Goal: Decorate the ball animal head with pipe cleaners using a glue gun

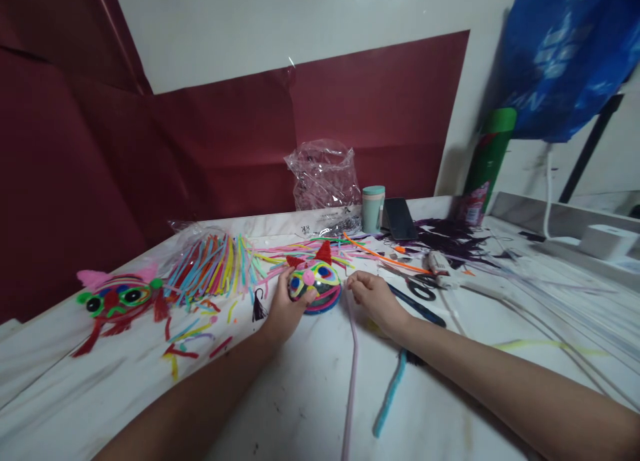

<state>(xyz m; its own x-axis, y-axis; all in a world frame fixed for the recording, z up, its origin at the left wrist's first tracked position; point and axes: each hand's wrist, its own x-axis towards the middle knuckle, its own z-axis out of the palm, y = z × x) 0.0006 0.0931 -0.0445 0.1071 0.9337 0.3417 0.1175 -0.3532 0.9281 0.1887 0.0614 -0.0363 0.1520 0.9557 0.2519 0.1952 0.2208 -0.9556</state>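
Observation:
My left hand [289,307] grips a small craft animal face [316,284] made of coloured pipe cleaners, with red ears, blue eyes and a pink nose. Its thumb presses on the front of the face. Just right of it, my right hand [375,301] is closed in a pinch at the top end of a long lilac strip [354,361], which runs down toward the bottom edge. Under the right forearm lies a fuzzy blue pipe cleaner [390,397]. Dark-handled scissors [421,287] and a dark blue tool [417,305] lie beyond the right wrist.
At left sits another pipe-cleaner face [120,299] with red tassels. Cut pipe cleaners [215,267] are heaped beside it, with scraps and a black tassel [259,306] nearby. A mint cup [373,209], a phone [400,219] and purple shreds [445,241] line the back; a white charger [607,242] stands right.

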